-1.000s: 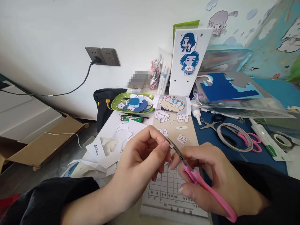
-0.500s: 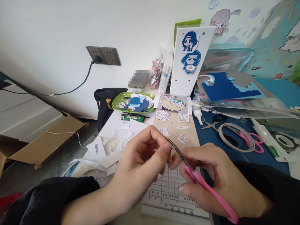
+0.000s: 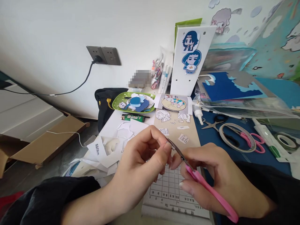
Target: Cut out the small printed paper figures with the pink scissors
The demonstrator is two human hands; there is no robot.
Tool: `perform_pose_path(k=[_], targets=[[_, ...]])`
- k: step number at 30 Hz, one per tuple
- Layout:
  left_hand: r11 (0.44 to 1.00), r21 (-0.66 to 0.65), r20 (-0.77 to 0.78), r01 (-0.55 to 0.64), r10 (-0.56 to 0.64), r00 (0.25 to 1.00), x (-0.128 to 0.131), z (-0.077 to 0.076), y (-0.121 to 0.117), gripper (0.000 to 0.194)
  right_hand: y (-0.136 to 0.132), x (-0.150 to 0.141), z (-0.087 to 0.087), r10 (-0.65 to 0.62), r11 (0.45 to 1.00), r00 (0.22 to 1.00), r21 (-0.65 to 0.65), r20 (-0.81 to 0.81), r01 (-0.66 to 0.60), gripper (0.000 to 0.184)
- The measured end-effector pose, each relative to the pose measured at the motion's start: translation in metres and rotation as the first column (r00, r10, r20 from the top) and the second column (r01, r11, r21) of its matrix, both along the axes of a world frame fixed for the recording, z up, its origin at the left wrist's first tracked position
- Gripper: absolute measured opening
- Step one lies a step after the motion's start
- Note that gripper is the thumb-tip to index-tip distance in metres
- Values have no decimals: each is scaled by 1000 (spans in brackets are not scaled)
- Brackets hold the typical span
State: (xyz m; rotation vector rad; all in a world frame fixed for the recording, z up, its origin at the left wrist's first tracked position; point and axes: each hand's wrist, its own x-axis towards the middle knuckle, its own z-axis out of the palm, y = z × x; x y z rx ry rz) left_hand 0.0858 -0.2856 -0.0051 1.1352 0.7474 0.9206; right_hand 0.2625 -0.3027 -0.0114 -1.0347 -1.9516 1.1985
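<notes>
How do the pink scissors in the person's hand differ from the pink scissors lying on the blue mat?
The held pink scissors are gripped in the right hand, blades raised toward the left hand; the lying pink scissors rest flat on the blue mat, untouched. The held pair is clear of other tools; the lying pair passes under a tape ring. Both have pink handles.

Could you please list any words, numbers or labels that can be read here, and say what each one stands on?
"2" and "7": on the gridded ruler board under the hands, seen at an angle; its other digits are too small.
White paper scrap: a short printed line, too small to read.
Green lighter: label too small.
Item by the wall: blurred.
</notes>
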Motion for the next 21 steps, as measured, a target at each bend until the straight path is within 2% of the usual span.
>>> perform_pose_path(k=[6,15,21], targets=[[1000,-3,7,-8,8,1000,0,0,0,15,0,-1,1,4,1000,1000,9,1,-4,18],[1000,3,6,-10,10,1000,0,0,0,14,1,-1,0,3,1000,999,-3,-33,-3,10],[1000,10,-28,-19,19,999,0,-1,1,13,1,-4,1,-114,993,992,-26,-49,112,17]])
